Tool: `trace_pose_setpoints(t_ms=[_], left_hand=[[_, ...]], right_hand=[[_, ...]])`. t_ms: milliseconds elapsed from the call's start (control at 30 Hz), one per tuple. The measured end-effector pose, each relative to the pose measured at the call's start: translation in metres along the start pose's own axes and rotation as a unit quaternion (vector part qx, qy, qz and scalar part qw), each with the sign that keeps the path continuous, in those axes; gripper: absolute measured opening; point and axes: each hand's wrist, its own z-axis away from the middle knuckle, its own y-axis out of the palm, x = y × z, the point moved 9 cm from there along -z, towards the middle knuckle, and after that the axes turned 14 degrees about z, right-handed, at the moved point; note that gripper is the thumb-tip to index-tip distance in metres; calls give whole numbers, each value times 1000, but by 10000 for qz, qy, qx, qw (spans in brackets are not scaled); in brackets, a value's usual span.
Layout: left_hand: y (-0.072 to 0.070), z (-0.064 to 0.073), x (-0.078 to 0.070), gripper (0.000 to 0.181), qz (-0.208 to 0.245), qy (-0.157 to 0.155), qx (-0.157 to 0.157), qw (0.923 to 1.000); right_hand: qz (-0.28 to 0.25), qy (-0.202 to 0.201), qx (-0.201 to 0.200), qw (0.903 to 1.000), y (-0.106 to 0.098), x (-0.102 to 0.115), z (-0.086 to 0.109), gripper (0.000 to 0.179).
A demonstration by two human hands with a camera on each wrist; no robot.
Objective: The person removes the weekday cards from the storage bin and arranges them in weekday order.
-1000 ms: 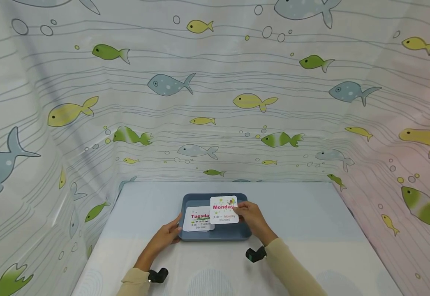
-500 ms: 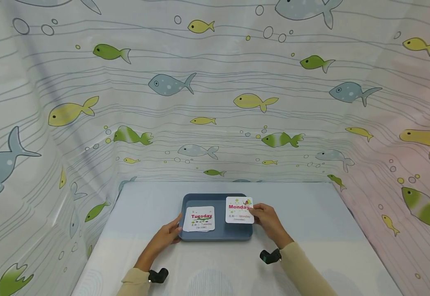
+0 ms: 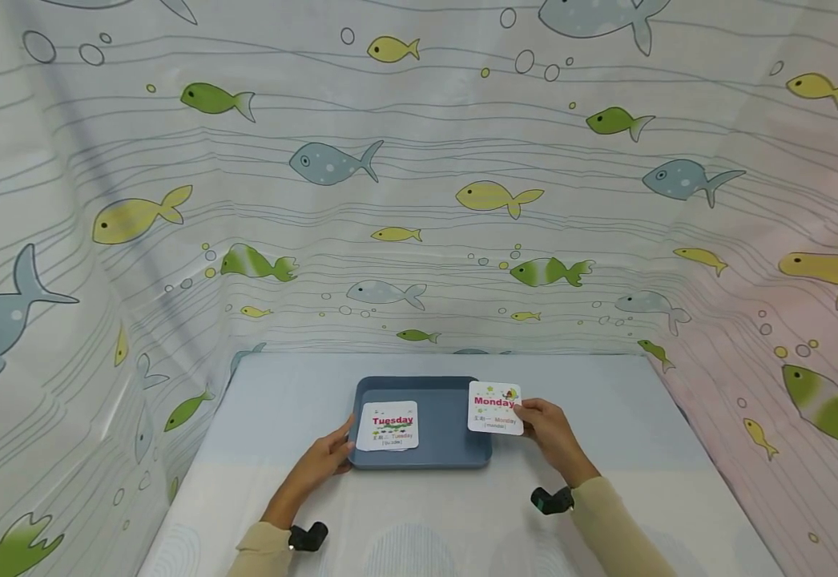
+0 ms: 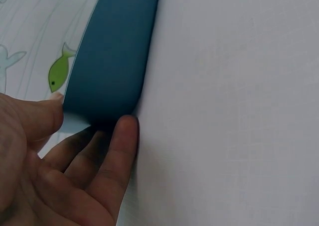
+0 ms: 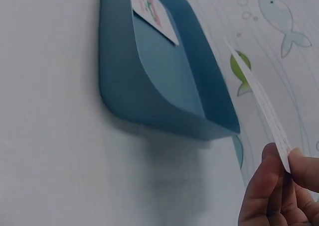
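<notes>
My right hand [image 3: 550, 426] pinches a white "Monday" flashcard [image 3: 493, 405] by its right edge, thumb on the front. The card is raised over the right end of a blue-grey tray [image 3: 455, 453], its right half beyond the rim. In the right wrist view the flashcard [image 5: 266, 111] is seen nearly edge-on between thumb and fingers. At the tray's left end, my left hand [image 3: 327, 453] holds the wall, thumb at the rim and fingertips low against the outside, as the left wrist view shows. A "Tuesday" flashcard [image 3: 390, 429] lies in the tray's left half, atop at least one other card.
The tray stands on a table [image 3: 578, 457] covered by a pale cloth, towards its far side. Behind and on both sides hang curtains [image 3: 419, 192] printed with fish. A small black camera [image 3: 552, 501] sits on the right wrist, another camera [image 3: 308, 537] on the left.
My right hand has moved right with the Monday flashcard, from over the Tuesday card's edge to past the tray's right rim. The Tuesday card is now fully uncovered. My left hand stays put.
</notes>
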Motion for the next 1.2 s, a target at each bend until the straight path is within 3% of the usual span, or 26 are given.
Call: trace_pose_setpoints(t_ms=[1200], left_hand=[[0, 0, -1, 58, -70, -72, -116, 9999]], right_hand=[[259, 417, -480, 9976, -75, -31, -3, 51]])
